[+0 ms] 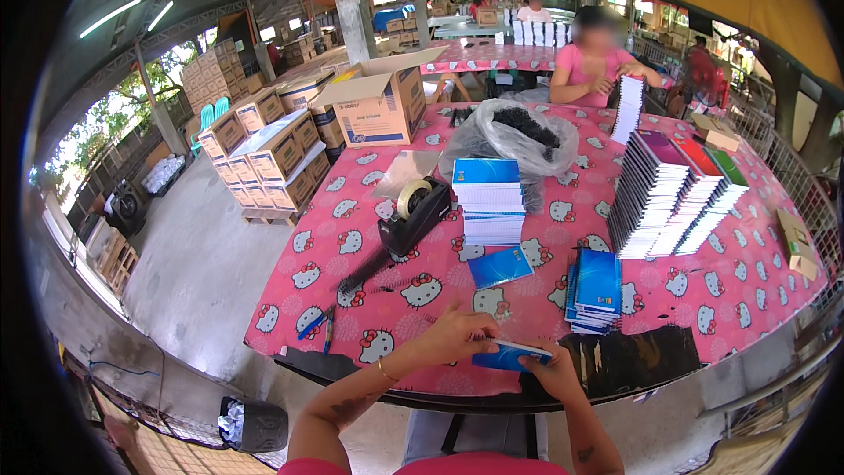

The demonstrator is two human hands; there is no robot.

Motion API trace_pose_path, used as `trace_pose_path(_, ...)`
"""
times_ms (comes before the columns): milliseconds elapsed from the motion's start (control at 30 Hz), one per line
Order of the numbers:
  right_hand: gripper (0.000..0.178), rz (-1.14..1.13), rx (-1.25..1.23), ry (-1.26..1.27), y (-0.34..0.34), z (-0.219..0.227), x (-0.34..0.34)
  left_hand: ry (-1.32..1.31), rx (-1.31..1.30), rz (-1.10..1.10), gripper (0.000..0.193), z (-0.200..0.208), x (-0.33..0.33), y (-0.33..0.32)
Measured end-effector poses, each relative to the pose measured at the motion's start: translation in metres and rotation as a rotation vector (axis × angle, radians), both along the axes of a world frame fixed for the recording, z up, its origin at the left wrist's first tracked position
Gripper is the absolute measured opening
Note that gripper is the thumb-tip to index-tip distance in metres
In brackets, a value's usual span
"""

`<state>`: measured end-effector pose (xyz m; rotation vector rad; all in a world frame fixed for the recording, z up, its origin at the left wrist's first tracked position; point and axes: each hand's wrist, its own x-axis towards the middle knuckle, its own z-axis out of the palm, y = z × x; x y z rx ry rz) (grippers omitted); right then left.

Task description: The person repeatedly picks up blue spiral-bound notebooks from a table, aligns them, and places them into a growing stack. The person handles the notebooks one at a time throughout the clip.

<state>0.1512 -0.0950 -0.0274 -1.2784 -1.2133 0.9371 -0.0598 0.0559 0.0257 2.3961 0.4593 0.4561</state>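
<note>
At the table's near edge, my right hand (554,368) grips a small blue-covered notebook (503,358) by its right end. My left hand (464,334) is closed at the notebook's upper left edge, with fingers curled and pinched; whatever lies between them is too small to make out. Just beyond, a single blue notebook (501,267) lies flat. Farther back stands a tall stack of blue notebooks (489,202). Right of my hands is a shorter stack of blue notebooks (596,288), with dark binding along its left side.
A black tape dispenser (417,215), black plastic coils (365,273) and a blue pen-like tool (328,331) lie left. Behind are a plastic bag of black coils (519,136) and an opened carton (374,110). Spiral notebook stacks (655,198) stand right; across sits a co-worker (598,66).
</note>
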Motion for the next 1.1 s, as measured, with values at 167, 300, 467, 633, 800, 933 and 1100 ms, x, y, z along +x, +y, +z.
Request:
trace_pose_path(167, 0.026, 0.02, -0.014, 0.016, -0.003, -0.006, 0.002, 0.193, -0.055, -0.055, 0.029, 0.009, -0.003, 0.005)
trace_pose_path(300, 0.027, -0.059, -0.002, 0.149, -0.002, -0.007, -0.004, 0.153, 0.655, 0.228, 0.05, -0.005, 0.004, -0.03)
trace_pose_path(467, 0.028, -0.139, -0.047, 0.285, 0.0, 0.005, -0.017, 0.108, 0.663, 0.24, 0.075, -0.059, -0.006, -0.085)
trace_pose_path(633, 0.029, -0.112, -0.045, 0.214, -0.002, 0.007, -0.02, 0.227, 0.881, 0.348, 0.073, -0.009, 0.01, -0.057)
trace_pose_path(800, 0.029, -0.127, -0.011, 0.096, -0.003, 0.02, -0.015, 0.149, 0.865, 0.269, 0.075, -0.03, 0.0, -0.075)
trace_pose_path(933, 0.033, -0.14, -0.059, 0.186, -0.006, 0.02, -0.021, 0.263, 0.875, 0.262, 0.077, -0.015, 0.009, -0.066)
trace_pose_path(1100, 0.048, -0.067, 0.01, 0.122, -0.003, 0.022, -0.023, 0.157, 0.801, 0.238, 0.078, -0.009, 0.016, -0.072)
